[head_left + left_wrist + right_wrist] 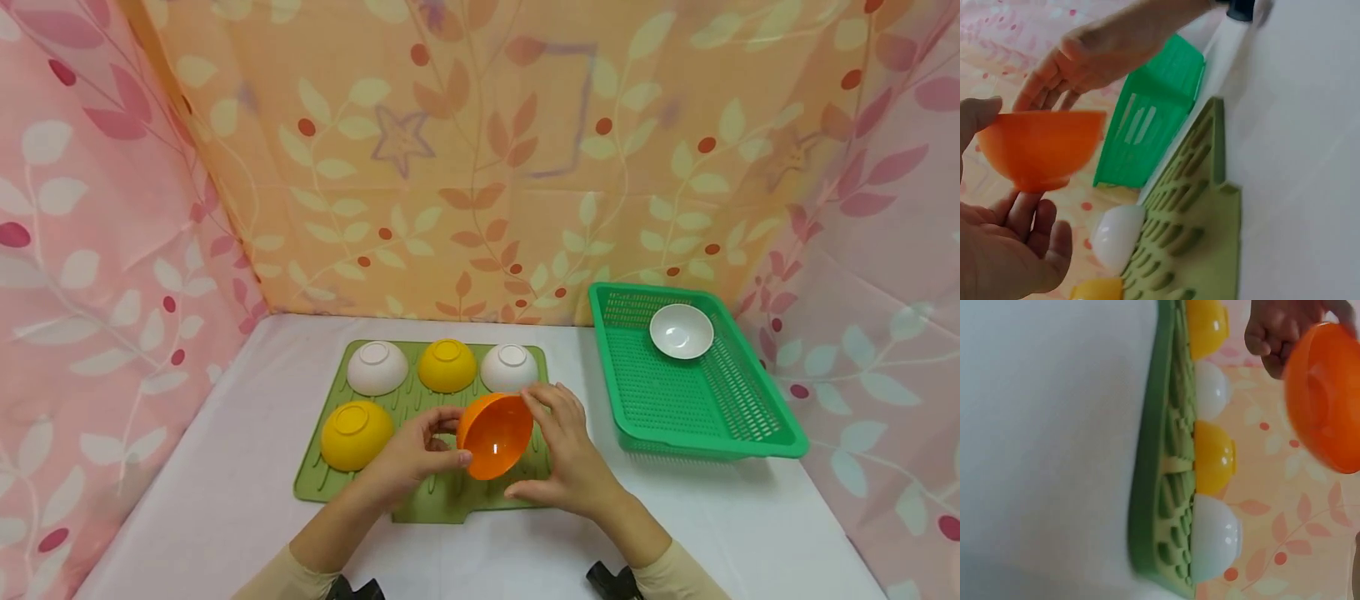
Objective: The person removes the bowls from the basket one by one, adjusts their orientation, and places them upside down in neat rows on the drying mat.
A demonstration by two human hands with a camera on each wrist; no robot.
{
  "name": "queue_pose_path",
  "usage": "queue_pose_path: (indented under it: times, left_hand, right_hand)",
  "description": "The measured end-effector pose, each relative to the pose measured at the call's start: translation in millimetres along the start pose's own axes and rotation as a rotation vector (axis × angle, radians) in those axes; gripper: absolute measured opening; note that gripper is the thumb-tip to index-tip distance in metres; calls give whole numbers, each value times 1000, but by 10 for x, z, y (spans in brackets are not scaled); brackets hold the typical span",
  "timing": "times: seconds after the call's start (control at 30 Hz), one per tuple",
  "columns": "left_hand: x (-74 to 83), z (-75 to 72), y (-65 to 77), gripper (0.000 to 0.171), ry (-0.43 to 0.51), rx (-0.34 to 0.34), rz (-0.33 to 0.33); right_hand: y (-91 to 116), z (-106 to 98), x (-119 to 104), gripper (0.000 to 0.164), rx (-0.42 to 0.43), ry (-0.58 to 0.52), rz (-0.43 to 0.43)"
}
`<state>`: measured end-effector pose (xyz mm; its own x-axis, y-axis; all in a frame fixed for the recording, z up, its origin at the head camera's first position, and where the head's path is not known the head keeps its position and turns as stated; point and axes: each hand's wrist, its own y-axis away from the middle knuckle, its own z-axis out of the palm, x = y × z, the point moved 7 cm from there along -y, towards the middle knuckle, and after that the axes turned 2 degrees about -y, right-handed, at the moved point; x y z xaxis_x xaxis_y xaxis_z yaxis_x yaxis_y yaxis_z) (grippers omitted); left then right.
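Observation:
An orange bowl point(495, 437) is held tilted above the green drying mat point(427, 500), its inside facing the head camera. My left hand point(416, 450) grips it, the thumb at the rim and the fingers at the base, as the left wrist view point(1016, 250) shows. On the bowl's other side is my right hand point(566, 458), its fingertips at the upper rim and its thumb spread away below; whether they touch the rim I cannot tell. Upside down on the mat sit two white bowls point(377, 368) point(510, 368) and two yellow bowls point(447, 365) point(356, 435).
Right of the mat stands a green plastic basket point(697, 446) with a small white bowl point(682, 332) in its far part. A white cloth point(225, 500) covers the table. Patterned curtains point(480, 167) enclose the back and both sides.

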<state>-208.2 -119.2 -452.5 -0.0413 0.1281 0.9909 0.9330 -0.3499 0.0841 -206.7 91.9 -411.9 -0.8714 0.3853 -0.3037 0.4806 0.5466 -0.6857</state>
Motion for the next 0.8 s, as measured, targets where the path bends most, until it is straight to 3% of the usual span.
queue_pose_path:
  times: [0.13,0.23,0.43,0.57,0.8]
  left_hand:
    - [142,-99,68,69,-236,160,73]
    - [241,-109,115,73,-377,229,145]
    - [439,23,193,76,-637,275,429]
    - [511,144,245,79,-737,289,568]
    - [509,245,302,78,-773,354,616]
  right_hand:
    - [-8,-53,37,109,-23,-124,216]
    - [16,-53,82,102,-61,-205,418]
    - [124,101,125,100,-168,-402,727]
    - [163,159,112,108,-157,-427,815]
    - [153,146,94,99,-78,-438,853]
